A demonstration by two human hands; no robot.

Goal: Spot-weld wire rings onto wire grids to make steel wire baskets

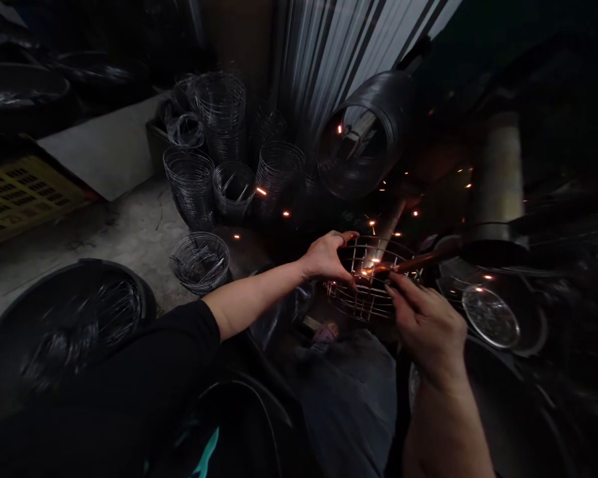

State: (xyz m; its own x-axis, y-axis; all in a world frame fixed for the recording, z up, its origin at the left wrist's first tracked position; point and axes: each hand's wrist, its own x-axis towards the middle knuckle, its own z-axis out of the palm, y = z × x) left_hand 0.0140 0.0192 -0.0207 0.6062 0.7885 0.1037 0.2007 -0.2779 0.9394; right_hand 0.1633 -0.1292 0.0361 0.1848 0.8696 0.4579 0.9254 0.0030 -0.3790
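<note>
Your left grip (329,257) clasps the left side of a wire basket (363,302) in the head view; your right grip (428,322) is pinched in at its right side, on what, cannot tell. Basket sits between both, beside a copper-coloured rod (431,257), sparks flying; wire stacks (189,189) stand beyond, leftward.

Both arms (259,294) reach forward, the left hand (327,256) spread, the right hand (431,325) pinching.

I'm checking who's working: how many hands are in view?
2: left hand at the left side of the round wire frame, right hand at its right. Darkness may hide others.
</note>
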